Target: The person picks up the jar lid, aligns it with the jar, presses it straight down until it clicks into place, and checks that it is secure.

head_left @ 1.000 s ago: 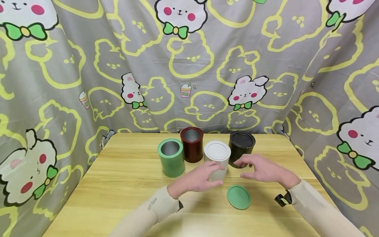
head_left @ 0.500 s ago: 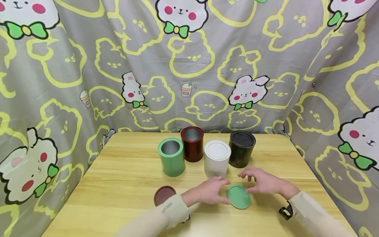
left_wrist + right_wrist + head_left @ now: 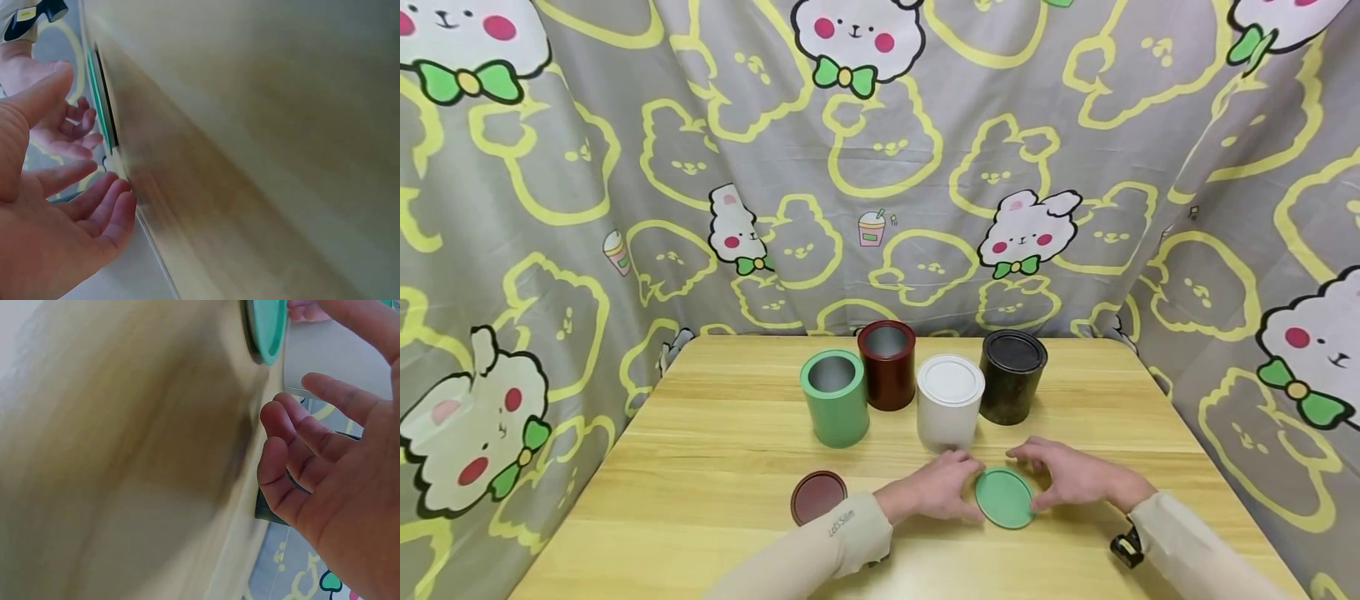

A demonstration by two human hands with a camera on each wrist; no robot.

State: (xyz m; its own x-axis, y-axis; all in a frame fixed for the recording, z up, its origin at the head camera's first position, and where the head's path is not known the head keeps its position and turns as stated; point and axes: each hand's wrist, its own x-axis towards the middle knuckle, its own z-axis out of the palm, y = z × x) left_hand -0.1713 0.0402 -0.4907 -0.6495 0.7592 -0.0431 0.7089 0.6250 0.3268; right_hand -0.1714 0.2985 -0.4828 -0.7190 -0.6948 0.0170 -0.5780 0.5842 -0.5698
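A round green lid (image 3: pixel 1004 498) lies flat on the wooden table. On its left side is my left hand (image 3: pixel 934 487), thumb and fingers spread and relaxed. Facing it from the right, my right hand (image 3: pixel 1071 477) has its thumb close to the lid's edge; I cannot tell whether it touches. In the left wrist view the left hand (image 3: pixel 69 219) shows loosely bent fingers with nothing between them. The right wrist view has the right hand (image 3: pixel 337 462) likewise holding nothing, with the green lid (image 3: pixel 270 328) beyond its fingers.
A dark red lid (image 3: pixel 818 498) lies left, by the left sleeve. Behind stand an uncovered green can (image 3: pixel 838 417), an uncovered dark red can (image 3: pixel 890 383), a lidded white can (image 3: pixel 947 421) and a lidded black can (image 3: pixel 1009 396). A patterned curtain (image 3: pixel 925 192) hangs behind the table (image 3: pixel 647 492).
Both hands have come down and back from beside the white and black cans to either side of the green lid. The dark red lid, hidden earlier by the left arm, now shows.
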